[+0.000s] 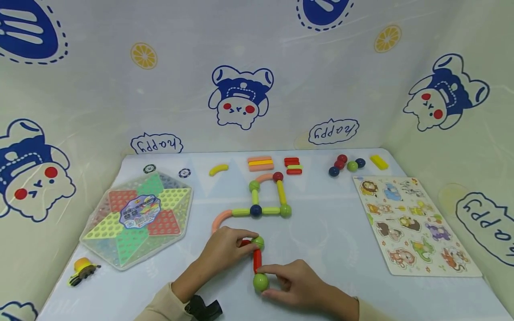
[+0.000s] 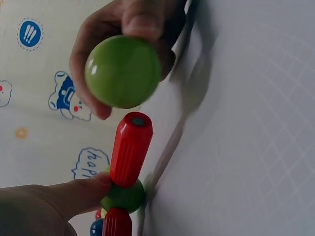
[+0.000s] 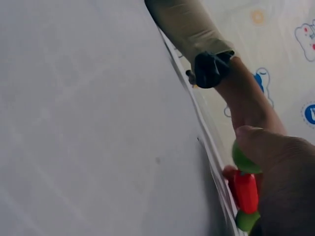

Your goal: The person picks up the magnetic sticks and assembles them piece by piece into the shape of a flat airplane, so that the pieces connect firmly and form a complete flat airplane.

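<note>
My left hand [image 1: 226,245] pinches a green ball [image 1: 259,242] with a red stick [image 1: 257,261] standing out of it toward me. A second red stick [image 2: 118,223] joins the same ball, mostly hidden by the left fingers in the head view. Between thumb and forefinger, my right hand [image 1: 299,285] grips another green ball [image 2: 123,73] at the near end of the first stick. In the left wrist view, the stick's metal tip shows just below that ball, with a narrow gap between. The right wrist view has the red stick [image 3: 246,191] partly behind the right hand.
Beyond the hands lies a joined figure of sticks and balls [image 1: 255,210], its curved orange stick [image 1: 221,220] near my left hand. Loose sticks [image 1: 260,163] and balls [image 1: 352,166] lie at the back. A hexagonal game board [image 1: 136,218] is left, an animal puzzle board [image 1: 413,223] right.
</note>
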The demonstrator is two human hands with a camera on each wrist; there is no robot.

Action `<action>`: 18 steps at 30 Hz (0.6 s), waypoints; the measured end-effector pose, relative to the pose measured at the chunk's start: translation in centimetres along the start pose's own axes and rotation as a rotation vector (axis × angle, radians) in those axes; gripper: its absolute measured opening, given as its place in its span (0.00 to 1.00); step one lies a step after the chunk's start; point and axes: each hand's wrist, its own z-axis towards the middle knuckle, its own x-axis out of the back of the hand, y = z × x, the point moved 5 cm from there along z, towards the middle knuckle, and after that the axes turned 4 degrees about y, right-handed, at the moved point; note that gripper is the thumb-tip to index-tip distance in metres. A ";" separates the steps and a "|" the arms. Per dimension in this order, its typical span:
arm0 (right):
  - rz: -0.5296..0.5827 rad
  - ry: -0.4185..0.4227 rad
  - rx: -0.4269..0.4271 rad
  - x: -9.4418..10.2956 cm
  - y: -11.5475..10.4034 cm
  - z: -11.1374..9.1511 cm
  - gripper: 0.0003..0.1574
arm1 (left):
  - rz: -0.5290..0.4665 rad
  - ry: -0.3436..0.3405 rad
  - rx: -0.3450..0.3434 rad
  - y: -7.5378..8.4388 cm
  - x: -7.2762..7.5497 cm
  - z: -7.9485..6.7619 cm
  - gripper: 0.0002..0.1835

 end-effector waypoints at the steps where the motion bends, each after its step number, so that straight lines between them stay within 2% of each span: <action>1: -0.012 -0.009 0.016 -0.2 -0.1 0.0 0.27 | -0.003 0.004 -0.004 0.0 0.0 0.0 0.13; 9: -0.120 -0.001 0.091 -0.5 -0.6 0.0 0.26 | -0.003 0.010 -0.010 0.0 0.0 -0.1 0.13; 18: -0.148 -0.032 0.063 -0.7 -0.2 -0.1 0.27 | 0.012 0.015 -0.039 0.1 0.0 -0.4 0.15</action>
